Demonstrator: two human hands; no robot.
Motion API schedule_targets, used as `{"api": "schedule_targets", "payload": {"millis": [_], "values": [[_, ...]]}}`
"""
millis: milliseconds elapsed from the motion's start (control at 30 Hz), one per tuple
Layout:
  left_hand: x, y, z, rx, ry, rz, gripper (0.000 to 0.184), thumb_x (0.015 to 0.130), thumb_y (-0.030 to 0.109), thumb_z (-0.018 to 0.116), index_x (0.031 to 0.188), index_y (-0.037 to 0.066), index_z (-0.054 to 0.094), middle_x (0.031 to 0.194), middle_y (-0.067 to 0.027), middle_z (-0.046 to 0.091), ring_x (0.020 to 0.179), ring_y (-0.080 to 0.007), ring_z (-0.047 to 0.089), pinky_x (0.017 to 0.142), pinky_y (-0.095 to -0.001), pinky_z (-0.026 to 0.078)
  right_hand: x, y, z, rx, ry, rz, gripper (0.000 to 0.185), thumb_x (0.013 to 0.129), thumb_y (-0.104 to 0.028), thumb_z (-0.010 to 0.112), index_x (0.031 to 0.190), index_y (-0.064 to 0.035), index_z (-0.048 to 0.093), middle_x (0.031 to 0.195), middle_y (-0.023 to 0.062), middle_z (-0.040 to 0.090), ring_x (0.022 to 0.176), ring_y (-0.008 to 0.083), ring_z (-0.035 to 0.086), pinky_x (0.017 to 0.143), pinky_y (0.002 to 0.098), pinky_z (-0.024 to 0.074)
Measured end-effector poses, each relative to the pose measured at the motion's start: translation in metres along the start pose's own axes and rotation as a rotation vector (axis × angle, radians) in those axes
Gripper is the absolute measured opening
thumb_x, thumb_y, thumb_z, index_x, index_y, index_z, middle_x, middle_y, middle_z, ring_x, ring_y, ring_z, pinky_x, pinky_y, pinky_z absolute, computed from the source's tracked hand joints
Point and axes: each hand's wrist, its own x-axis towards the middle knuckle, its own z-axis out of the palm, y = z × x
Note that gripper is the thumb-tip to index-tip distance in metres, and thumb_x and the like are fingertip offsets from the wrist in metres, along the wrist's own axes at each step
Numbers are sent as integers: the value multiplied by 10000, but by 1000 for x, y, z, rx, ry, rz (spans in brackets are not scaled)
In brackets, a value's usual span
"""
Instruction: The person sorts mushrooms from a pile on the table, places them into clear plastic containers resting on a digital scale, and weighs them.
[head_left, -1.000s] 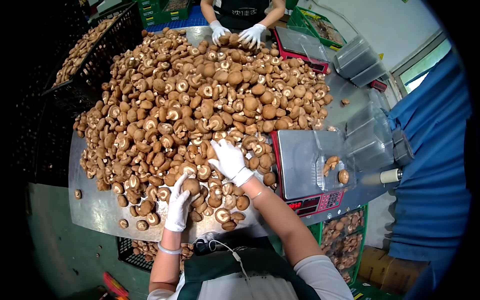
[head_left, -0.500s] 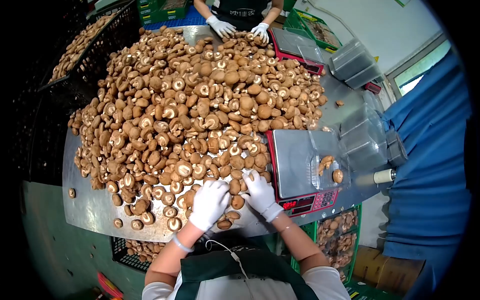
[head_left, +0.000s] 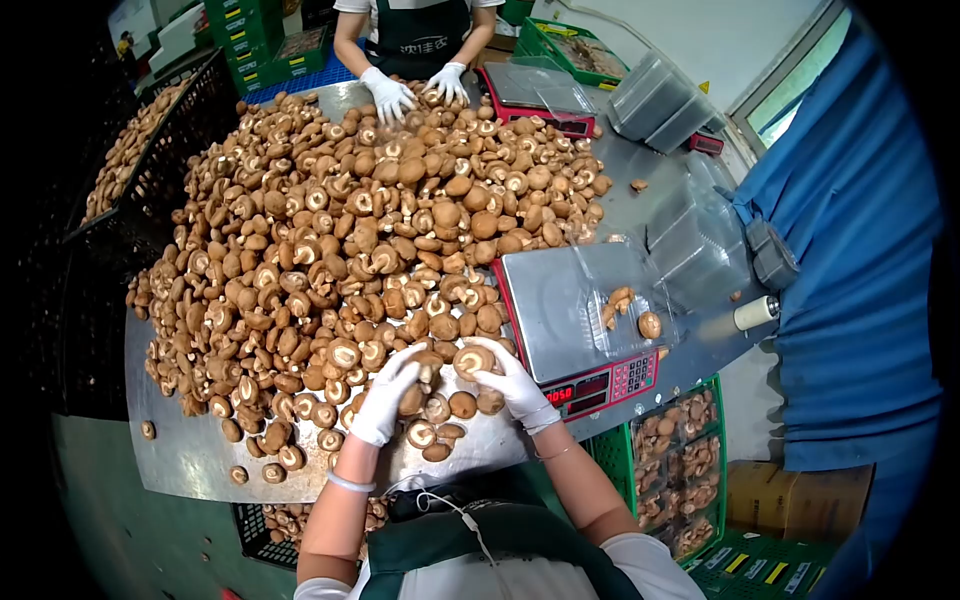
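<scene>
My left hand (head_left: 388, 402), in a white glove, curls its fingers around a brown shiitake mushroom (head_left: 413, 400) at the near edge of a large heap (head_left: 330, 220). My right hand (head_left: 513, 388), gloved too, grips a shiitake mushroom (head_left: 472, 362) with its pale underside and stem toward me. Several loose mushrooms lie on the metal table between and below my hands. Right of my right hand stands a red scale (head_left: 568, 320) with a lit display. On its plate sits a clear plastic tray (head_left: 632, 335) holding a few mushrooms.
Across the heap, a co-worker's gloved hands (head_left: 415, 92) touch mushrooms beside a second scale (head_left: 540, 95). Clear plastic containers (head_left: 700, 240) are stacked at the right. A black crate (head_left: 140, 160) of mushrooms stands left; a green crate (head_left: 722, 440) of packed trays sits below the table's right edge.
My right hand has picked up a mushroom and turned its underside up. My left hand has closed on a mushroom. The view has shifted, and the co-worker's hands have moved over the heap.
</scene>
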Motion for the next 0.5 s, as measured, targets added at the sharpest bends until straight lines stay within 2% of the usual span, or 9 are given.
{"api": "schedule_targets", "payload": {"millis": [33, 100, 167, 233, 300, 367, 433, 467, 500], "values": [[-2, -3, 6, -211, 71, -11, 408, 927, 294, 535, 1257, 54, 514, 1095, -71, 623, 921, -194, 621, 808, -292, 495, -3, 3, -1, 253, -34, 28, 498, 882, -98, 560, 1348, -28, 397, 1355, 146, 452, 1226, 240, 476, 1037, 340, 379], [-9, -1, 11, -549, 8, -187, 417, 924, 353, 524, 1235, 77, 526, 1110, -84, 620, 953, -230, 625, 755, -303, 514, -10, -5, 9, 757, -125, 41, 503, 930, -142, 459, 1400, -28, 318, 1385, 177, 417, 1236, 262, 469, 1051, 358, 373], [-12, 1, 29, -650, 69, -185, 445, 919, 401, 491, 1247, 101, 517, 1181, -99, 593, 1023, -261, 609, 614, -264, 489, -11, -4, 14, 891, -120, 13, 519, 973, -281, 374, 1422, -37, 286, 1432, 190, 360, 1308, 303, 388, 1102, 408, 308], [-10, 2, 38, -734, 111, -193, 460, 915, 406, 484, 1259, 101, 508, 1229, -102, 568, 1069, -269, 587, 590, -242, 457, -13, -6, 10, 1106, -131, 16, 520, 992, -336, 326, 1423, -46, 291, 1439, 185, 352, 1331, 304, 355, 1113, 422, 286], [-9, 7, 55, -763, 83, -160, 476, 913, 403, 486, 1270, 90, 494, 1284, -111, 531, 1108, -271, 565, 585, -230, 443, -14, -11, 3, 1216, -196, 19, 524, 1003, -365, 293, 1422, -52, 296, 1427, 174, 374, 1316, 302, 377, 1103, 419, 305], [3, -1, 62, -768, 55, -145, 486, 914, 396, 488, 1282, 79, 477, 1290, -122, 518, 1129, -280, 551, 574, -228, 444, -20, -24, -8, 1088, -112, 18, 515, 1006, -366, 282, 1417, -57, 309, 1421, 162, 388, 1299, 299, 402, 1078, 424, 342], [15, -4, 82, -818, 13, -122, 495, 914, 390, 498, 1288, 68, 466, 1276, -127, 516, 1137, -290, 538, 553, -221, 465, -27, -47, -26, 963, -5, 36, 505, 1003, -367, 295, 1404, -61, 331, 1415, 155, 400, 1266, 308, 442, 1013, 429, 417], [22, -4, 94, -843, 2, -110, 501, 913, 389, 505, 1291, 64, 460, 1261, -128, 519, 1139, -296, 533, 540, -218, 479, -29, -59, -41, 915, -26, -4, 478, 999, -341, 324, 1384, -60, 355, 1407, 157, 408, 1236, 316, 470, 929, 420, 484], [26, 4, 114, -801, 24, -120, 483, 931, 370, 496, 1306, 69, 448, 1237, -128, 526, 1113, -284, 542, 570, -234, 511, -36, -79, -56, 932, 53, 7, 462, 989, -339, 361, 1353, -56, 383, 1384, 159, 428, 1197, 313, 501, 861, 406, 522]]}}
